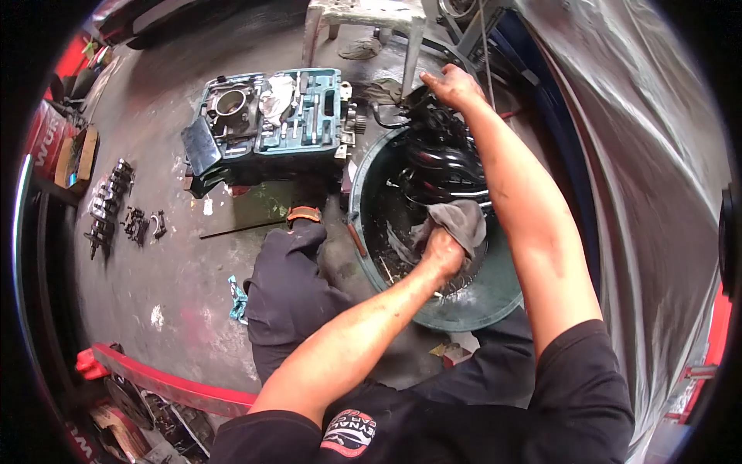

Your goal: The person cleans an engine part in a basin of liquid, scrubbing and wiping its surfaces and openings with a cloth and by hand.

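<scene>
My left hand [443,253] is closed on a grey rag [461,222] inside a round dark green tub [498,292]. The rag lies against the lower end of a black engine part with curved pipes [437,158], which looks like a manifold and leans up out of the tub. At the part's far upper end, my right hand [456,87] grips its edge, with the fingertips partly hidden. Wet-looking dark residue coats the tub's inside.
Left of the tub, an open teal tool case [313,143] lies on an engine block [301,172]. A crankshaft [110,203] and small metal parts [135,226] lie farther left. A worn stool [367,11] stands ahead; plastic sheeting [634,193] hangs at right.
</scene>
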The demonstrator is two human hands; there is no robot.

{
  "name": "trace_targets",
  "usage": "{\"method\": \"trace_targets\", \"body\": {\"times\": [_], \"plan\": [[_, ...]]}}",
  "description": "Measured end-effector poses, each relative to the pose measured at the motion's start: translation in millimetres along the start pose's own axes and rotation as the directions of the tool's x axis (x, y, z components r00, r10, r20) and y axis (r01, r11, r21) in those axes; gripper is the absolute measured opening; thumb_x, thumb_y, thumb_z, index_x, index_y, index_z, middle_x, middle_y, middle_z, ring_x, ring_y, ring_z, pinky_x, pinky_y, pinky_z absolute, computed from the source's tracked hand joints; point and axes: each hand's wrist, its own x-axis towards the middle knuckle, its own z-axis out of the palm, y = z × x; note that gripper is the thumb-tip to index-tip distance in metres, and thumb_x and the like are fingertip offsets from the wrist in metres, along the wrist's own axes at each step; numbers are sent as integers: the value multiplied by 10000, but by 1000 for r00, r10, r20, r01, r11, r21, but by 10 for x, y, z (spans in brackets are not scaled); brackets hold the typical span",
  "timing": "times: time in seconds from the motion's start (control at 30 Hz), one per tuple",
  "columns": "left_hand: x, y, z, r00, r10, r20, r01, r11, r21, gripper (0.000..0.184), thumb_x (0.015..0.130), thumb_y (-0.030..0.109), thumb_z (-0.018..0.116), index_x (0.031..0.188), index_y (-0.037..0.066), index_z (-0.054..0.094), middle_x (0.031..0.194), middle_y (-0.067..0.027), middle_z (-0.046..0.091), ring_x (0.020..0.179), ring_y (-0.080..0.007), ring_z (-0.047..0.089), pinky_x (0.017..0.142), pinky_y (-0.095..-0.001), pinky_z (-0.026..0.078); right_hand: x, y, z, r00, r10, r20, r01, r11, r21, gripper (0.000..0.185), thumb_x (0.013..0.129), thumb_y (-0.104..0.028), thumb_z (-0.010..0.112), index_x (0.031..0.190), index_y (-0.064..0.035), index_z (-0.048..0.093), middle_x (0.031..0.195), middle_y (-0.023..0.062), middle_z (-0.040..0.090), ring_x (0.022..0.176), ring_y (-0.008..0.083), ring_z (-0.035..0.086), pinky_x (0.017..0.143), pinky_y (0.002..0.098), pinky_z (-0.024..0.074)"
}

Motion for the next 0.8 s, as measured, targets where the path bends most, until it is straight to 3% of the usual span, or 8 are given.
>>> {"method": "trace_targets", "body": {"times": [0.03,0.17,0.33,0.43,0.6,0.7,0.77,0.8], "plan": [[10,-24,8,999,23,33,-24,999,41,486,992,294,463,1397,25,464,1417,-204,498,1316,-331,478,1105,-388,378,75,-78,65,999,40,12,-39,997,-60,742,839,-660,616,1327,-101,600,1355,170,593,1287,318,546,1064,428,429],[-25,-110,26,937,341,-73,-339,940,28,439,977,343,508,1222,-10,599,1225,-190,628,1175,-303,576,981,-371,446,164,-101,214,996,63,59,-54,988,-142,683,839,-602,637,1291,-89,635,1369,173,585,1284,343,548,1059,436,441],[-114,59,-1,978,186,-98,-163,964,209,376,936,253,503,1187,7,636,1204,-206,653,1168,-354,598,993,-411,456,-68,5,124,999,50,16,-47,988,-150,565,860,-484,626,1178,-22,689,1278,225,629,1225,363,589,1040,437,468],[-90,43,-11,969,218,-111,-167,921,353,369,885,176,480,1184,50,657,1211,-168,664,1172,-327,601,1050,-426,434,-142,332,277,974,-35,-222,-2,986,-165,546,848,-446,638,1096,37,697,1205,295,636,1154,405,620,1000,462,496],[-5,39,-129,986,136,-96,-119,980,161,344,1005,263,443,1185,37,630,1255,-199,622,1239,-330,549,1057,-397,413,-721,669,33,979,18,-203,-25,999,-30,556,851,-402,656,1113,87,646,1130,339,635,1068,480,628,948,506,514],[49,-120,-71,882,403,-244,-348,906,241,301,1004,339,507,939,55,583,833,-114,617,779,-234,596,721,-382,468,-1056,882,54,977,81,-199,-76,997,33,611,862,-410,664,1253,50,567,1308,314,537,1191,454,567,1011,474,476],[103,-109,-150,809,560,-180,-435,775,459,289,978,303,531,865,44,589,818,-113,616,758,-242,601,692,-397,474,-1351,952,15,973,70,-218,-56,996,68,574,876,-378,670,1281,13,558,1286,293,546,1181,450,569,1002,481,475],[-28,159,-234,916,380,-133,-326,893,311,290,969,286,545,826,37,587,810,-112,620,752,-247,609,680,-404,477,-1455,1027,25,971,50,-233,-34,997,74,568,881,-368,670,1294,3,551,1269,284,557,1175,449,571,995,485,475]]}}
